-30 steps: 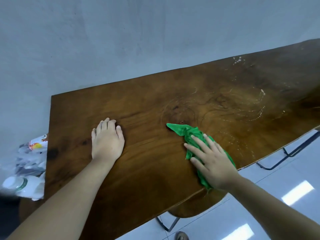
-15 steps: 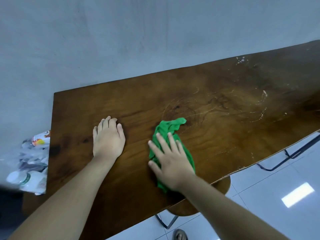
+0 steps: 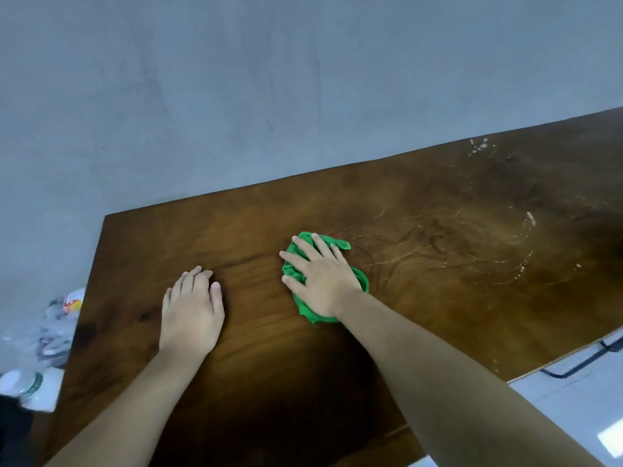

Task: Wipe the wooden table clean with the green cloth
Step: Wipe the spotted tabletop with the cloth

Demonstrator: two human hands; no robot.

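Note:
The dark wooden table [image 3: 438,315] runs from lower left to upper right against a grey wall. A bunched green cloth [image 3: 360,279] lies near its middle, and my right hand [image 3: 320,274] presses flat on top of it with fingers spread. My left hand [image 3: 192,311] rests palm down on the bare wood, a little to the left of the cloth and apart from it. Pale streaks and white specks [image 3: 519,237] mark the wood to the right of the cloth, with more white spots [image 3: 478,148] near the far edge.
Past the table's left end lies a heap of plastic bottles and wrappers [image 3: 43,345]. A grey wall [image 3: 269,96] borders the far edge. At the lower right are white floor tiles and a black metal frame [image 3: 580,365].
My right hand slid the green cloth leftward from the near edge, then away from me toward the table's middle. The cloth bunched up. My left hand stayed flat in place.

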